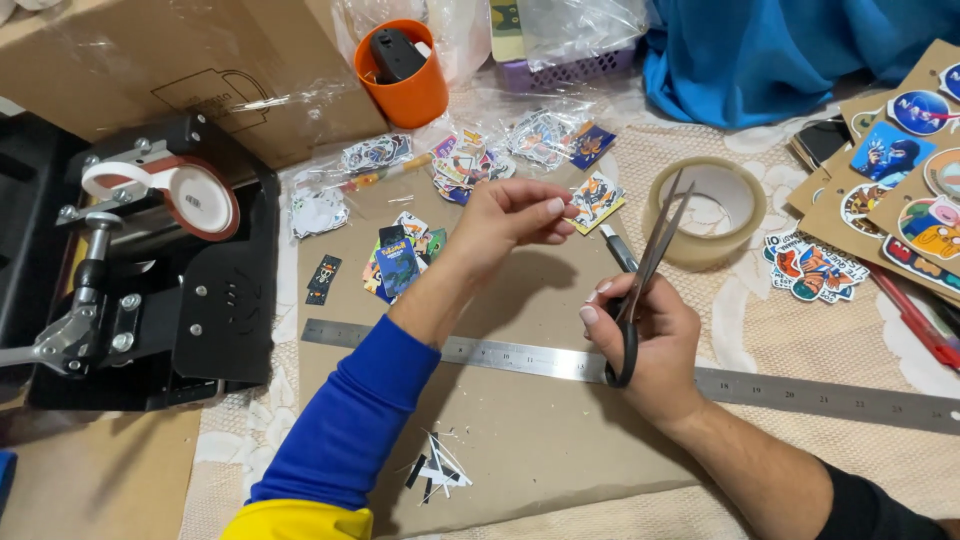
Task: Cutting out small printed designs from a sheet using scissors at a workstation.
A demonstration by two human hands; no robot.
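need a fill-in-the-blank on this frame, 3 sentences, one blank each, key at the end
1. The right hand holds a pair of ____ with black handles.
2. The left hand pinches a small sticker above the brown cardboard sheet, and its sleeve is ____.
3. The steel ruler lies across the cardboard, and the roll of clear tape sits beyond the ____ hand.

Missing words: scissors; blue; right

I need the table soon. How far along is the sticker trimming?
Partly done: paper offcuts lie on the brown cardboard sheet. The left hand pinches a small colourful sticker; the right hand holds black-handled scissors. Bagged stickers remain behind.
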